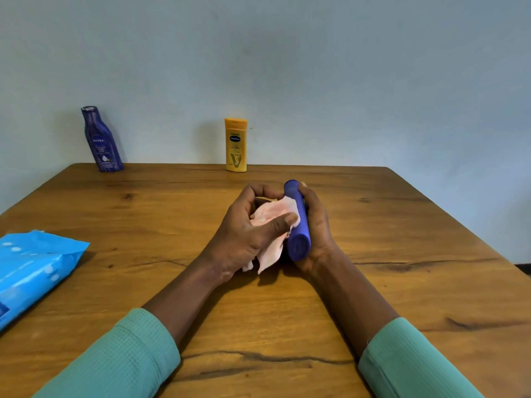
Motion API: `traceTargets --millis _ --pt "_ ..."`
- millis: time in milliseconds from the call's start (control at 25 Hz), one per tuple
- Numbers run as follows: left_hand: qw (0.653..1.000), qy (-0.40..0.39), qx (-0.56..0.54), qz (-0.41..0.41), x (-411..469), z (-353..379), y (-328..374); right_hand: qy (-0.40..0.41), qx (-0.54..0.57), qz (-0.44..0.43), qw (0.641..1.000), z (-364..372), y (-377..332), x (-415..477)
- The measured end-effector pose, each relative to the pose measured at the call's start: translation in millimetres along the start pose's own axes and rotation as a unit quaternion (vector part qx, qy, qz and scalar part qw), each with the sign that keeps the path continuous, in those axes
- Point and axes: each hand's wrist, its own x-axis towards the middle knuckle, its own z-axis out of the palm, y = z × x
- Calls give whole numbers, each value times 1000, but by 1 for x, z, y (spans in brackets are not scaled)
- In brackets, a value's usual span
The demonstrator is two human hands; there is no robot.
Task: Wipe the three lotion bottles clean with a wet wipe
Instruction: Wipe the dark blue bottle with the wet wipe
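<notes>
Head view showed a wooden table (402,254) against a pale wall (316,67), with both hands meeting near its centre. The right hand (317,225) gripped the blue bottle (298,228), fingers curled round its far side and mostly hidden behind it, the palm cupping it from 3 o'clock. That bottle was held off the table, lying nearly lengthwise, one flat end facing the camera and the other pointing toward 12 o'clock. The left hand (244,234) held a pinkish-white wipe (273,216) at 9 o'clock of the bottle, its thumb pressing the wipe onto the bottle's side and its fingers curled over the top of the wipe; a loose corner hung down toward 6 o'clock. A yellow bottle (236,145) stood upright at 12 o'clock on the table's far edge, by the wall. A navy bottle (102,142) stood at 10 o'clock on that same edge, well apart from the yellow one. A blue pack (31,268) lay flat at 8 o'clock, partly cut off by the frame. Green sleeves (120,357) covered both forearms at 6 o'clock.
</notes>
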Motion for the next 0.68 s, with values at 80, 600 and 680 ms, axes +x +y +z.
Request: traceTargets --millis 80,600,680 --pt "999 -26 23 8 -2 2 0 43 38 2 998 -2 -3 3" --pt "972 -6 183 150 -8 17 2 86 82 17 993 -4 -10 3" --pt "964 -11 204 173 -8 14 1 95 93 8 991 -4 -8 5"
